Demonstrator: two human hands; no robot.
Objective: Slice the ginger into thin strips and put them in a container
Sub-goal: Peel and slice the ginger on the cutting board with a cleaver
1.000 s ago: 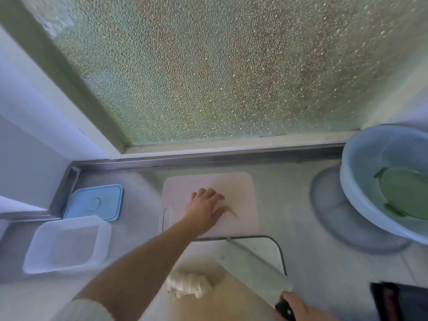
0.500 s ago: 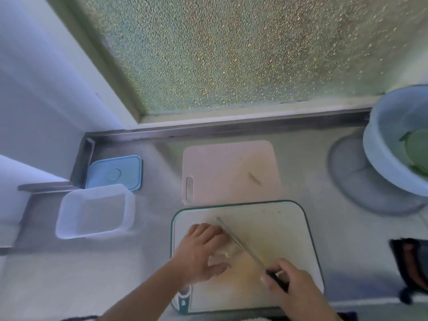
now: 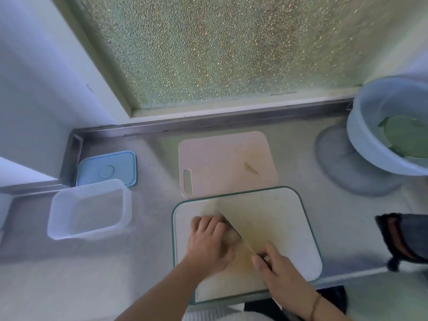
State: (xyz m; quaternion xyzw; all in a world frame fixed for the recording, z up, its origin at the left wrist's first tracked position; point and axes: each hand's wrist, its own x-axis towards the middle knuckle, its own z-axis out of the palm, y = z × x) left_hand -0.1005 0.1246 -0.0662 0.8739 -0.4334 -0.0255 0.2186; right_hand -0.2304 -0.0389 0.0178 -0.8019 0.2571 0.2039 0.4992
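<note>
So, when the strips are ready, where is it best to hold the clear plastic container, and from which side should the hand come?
Probably take the clear container by its near right rim, coming from the right with the left hand, which is closest. It stands upright and open, with a raised rim easy to pinch. The blue lid lies behind it, so the far side is less free.

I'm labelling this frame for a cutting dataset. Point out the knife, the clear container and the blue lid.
knife (image 3: 240,218): head view, flat of the blade.
clear container (image 3: 89,210): head view, its bare bottom.
blue lid (image 3: 107,169): head view, round mark at its middle.
</note>
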